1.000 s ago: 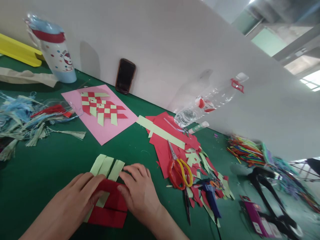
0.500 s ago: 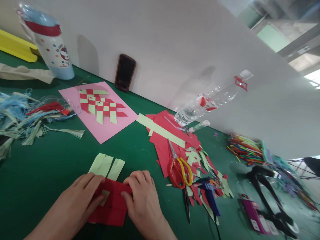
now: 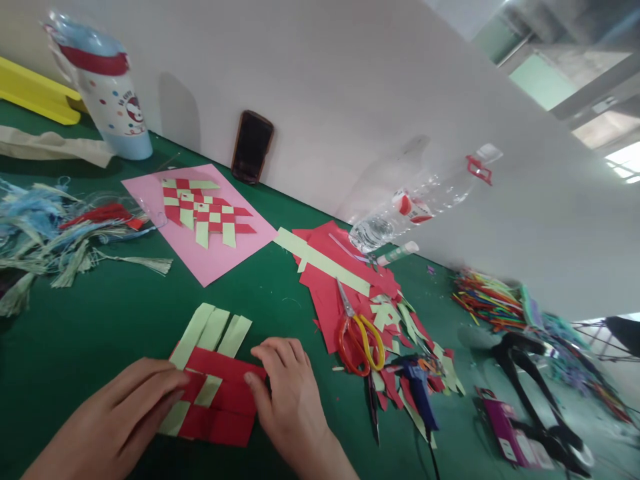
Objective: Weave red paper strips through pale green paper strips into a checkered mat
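At bench front, left grip [image 3: 107,420] lies flat, fingers together, pressing weave's left edge; right grip [image 3: 290,393] on red edge, thumb and fingers close, pinch or press I cannot tell. Red-and-pale-green paper weave [image 3: 217,393] sits between them on green bench [image 3: 75,373], pale strips [image 3: 215,330] fanning away from me. Beyond, scissors [image 3: 357,350] rest on red offcuts [image 3: 325,300]. Clear plastic bottle [image 3: 410,210] on its side, contents unclear; dotted tumbler [image 3: 107,107] lidded, inside hidden.
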`<state>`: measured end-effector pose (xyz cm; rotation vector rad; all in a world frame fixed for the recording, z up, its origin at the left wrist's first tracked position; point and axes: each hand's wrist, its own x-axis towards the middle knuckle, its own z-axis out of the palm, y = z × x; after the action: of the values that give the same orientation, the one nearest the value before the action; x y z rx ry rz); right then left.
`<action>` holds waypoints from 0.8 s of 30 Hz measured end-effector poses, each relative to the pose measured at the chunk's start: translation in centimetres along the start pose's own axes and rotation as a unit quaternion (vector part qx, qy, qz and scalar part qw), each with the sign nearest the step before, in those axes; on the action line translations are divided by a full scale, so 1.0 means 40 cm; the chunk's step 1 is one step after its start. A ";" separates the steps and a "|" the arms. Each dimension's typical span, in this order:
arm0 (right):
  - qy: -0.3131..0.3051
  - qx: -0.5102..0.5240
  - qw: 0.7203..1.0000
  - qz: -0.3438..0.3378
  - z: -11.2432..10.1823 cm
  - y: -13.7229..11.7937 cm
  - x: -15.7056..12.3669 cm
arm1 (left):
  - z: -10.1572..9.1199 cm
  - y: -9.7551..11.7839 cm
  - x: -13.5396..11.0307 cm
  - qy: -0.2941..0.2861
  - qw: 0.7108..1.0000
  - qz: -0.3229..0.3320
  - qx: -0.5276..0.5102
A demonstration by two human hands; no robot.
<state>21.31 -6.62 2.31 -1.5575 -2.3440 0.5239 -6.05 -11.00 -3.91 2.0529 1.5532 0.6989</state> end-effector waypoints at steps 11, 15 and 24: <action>-0.030 -0.072 0.966 -0.248 0.106 -0.063 -0.038 | -0.010 -0.054 0.047 0.029 0.967 0.166 0.193; -0.073 -0.074 0.965 -0.240 0.121 -0.053 -0.058 | 0.002 -0.046 0.018 0.015 0.959 0.180 0.218; -0.067 -0.106 0.953 -0.277 0.134 -0.063 -0.149 | -0.026 -0.041 -0.118 -0.033 0.963 0.192 0.188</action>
<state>19.24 -13.78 -1.55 -0.8749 -2.8562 0.2535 -9.01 -15.08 -4.71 2.6750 1.3395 0.4828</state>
